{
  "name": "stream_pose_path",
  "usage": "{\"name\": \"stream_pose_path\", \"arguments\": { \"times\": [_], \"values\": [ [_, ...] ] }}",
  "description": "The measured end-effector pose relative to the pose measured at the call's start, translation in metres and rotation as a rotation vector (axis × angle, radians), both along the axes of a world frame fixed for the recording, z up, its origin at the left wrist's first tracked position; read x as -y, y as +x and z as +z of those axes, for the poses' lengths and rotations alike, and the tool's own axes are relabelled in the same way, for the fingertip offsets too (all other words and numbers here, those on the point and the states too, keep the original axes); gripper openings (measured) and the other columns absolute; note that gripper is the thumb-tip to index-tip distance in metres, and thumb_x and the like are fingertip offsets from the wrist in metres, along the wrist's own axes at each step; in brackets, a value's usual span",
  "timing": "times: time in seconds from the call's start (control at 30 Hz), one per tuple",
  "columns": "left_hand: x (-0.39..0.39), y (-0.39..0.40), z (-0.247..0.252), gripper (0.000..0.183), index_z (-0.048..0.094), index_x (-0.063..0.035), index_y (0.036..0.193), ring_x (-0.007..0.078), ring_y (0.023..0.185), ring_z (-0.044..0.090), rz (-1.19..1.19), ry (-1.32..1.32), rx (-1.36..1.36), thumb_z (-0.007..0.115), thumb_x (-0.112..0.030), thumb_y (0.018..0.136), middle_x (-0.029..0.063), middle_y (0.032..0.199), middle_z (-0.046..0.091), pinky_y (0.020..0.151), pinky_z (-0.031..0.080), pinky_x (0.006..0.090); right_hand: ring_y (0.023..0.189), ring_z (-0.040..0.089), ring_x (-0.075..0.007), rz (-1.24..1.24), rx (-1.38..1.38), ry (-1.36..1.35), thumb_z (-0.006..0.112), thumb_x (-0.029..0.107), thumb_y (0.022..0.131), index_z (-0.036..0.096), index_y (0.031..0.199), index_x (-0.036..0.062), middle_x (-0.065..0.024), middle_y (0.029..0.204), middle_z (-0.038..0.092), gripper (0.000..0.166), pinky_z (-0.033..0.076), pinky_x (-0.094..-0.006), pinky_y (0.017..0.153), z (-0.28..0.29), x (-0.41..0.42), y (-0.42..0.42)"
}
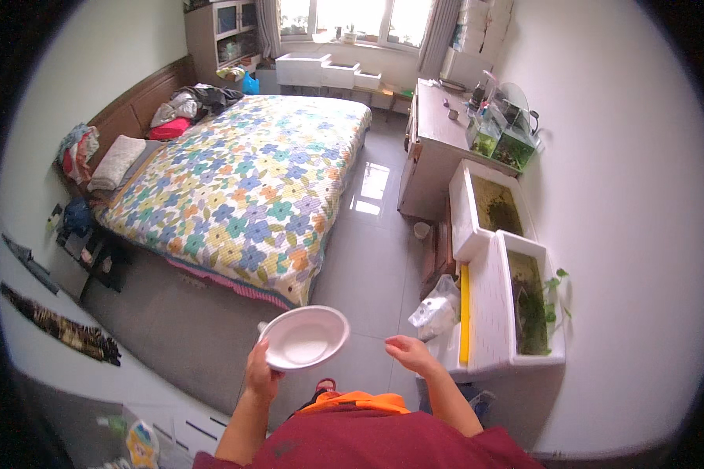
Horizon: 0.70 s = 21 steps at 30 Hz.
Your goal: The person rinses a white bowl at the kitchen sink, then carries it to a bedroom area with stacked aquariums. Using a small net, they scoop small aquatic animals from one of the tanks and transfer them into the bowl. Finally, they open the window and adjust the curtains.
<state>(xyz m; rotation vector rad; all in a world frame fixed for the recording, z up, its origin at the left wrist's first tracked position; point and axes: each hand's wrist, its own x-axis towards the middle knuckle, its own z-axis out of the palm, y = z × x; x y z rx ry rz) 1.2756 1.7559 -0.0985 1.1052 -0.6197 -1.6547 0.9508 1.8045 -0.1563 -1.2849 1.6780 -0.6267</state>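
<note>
A pale plastic basin (pixel 306 339), tilted with its inside facing up, is gripped at its left rim by my left hand (pixel 261 370). What appears to be a small pale object shows at the rim just above that hand. The basin looks empty inside. My right hand (pixel 409 353) hovers to the right of the basin, apart from it, with its fingers bent and nothing seen in them; their undersides are hidden. A white plastic bag (pixel 437 311) lies beyond my right hand, beside foam boxes.
A bed with a flowered quilt (pixel 252 193) stands ahead left. Two white foam tanks of greenish water (pixel 507 299) (pixel 468 225) line the right wall, before a cabinet (pixel 440 146) bearing glass fish tanks (pixel 513 149). Grey floor tiles (pixel 364 258) run between bed and cabinet.
</note>
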Motion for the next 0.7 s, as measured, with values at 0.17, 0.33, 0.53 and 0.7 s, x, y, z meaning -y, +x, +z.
{"name": "stream_pose_path", "arguments": {
  "times": [0.17,0.33,0.53,0.7],
  "values": [
    [0.210,-0.119,0.027,0.036,0.050,-0.0060,0.108,0.0077,0.058,0.051,-0.398,0.009,0.061,0.046,-0.035,0.089,0.0008,0.075,0.055,0.045,0.040,0.0214,0.082,0.062,-0.0185,-0.302,-0.050,-0.089,0.058,0.026,0.081,0.063,0.102,0.0055,-0.0133,0.087,0.065,0.030,0.048,-0.0304,0.070,0.010,0.091,-0.082],
    [0.383,-0.224,0.035,0.038,0.050,-0.0042,0.111,0.0080,0.060,0.053,-0.433,-0.105,0.032,0.049,-0.036,0.090,0.0014,0.078,0.056,0.047,0.043,0.0226,0.076,0.062,-0.0187,-0.404,-0.051,-0.006,0.058,0.027,0.080,0.064,0.097,0.0045,-0.0107,0.083,0.066,0.028,0.048,-0.0303,0.068,-0.027,0.215,-0.175],
    [0.576,-0.266,0.024,0.033,0.052,-0.0055,0.098,0.0101,0.052,0.053,-0.199,-0.087,0.202,0.045,-0.037,0.091,0.0028,0.070,0.057,0.041,0.041,0.0237,0.083,0.061,-0.0272,-0.274,-0.249,-0.267,0.054,0.021,0.081,0.063,0.096,0.0039,-0.0140,0.090,0.064,0.024,0.048,-0.0350,0.074,0.030,0.474,-0.265],
    [0.697,-0.291,0.036,0.039,0.047,-0.0059,0.112,0.0109,0.057,0.054,-0.033,-0.039,0.178,0.037,-0.039,0.093,0.0042,0.078,0.059,0.041,0.041,0.0236,0.083,0.061,-0.0281,-0.072,-0.012,-0.255,0.053,0.022,0.082,0.061,0.101,0.0037,-0.0149,0.095,0.063,0.027,0.048,-0.0344,0.074,0.063,0.675,-0.300]
  ]
}}
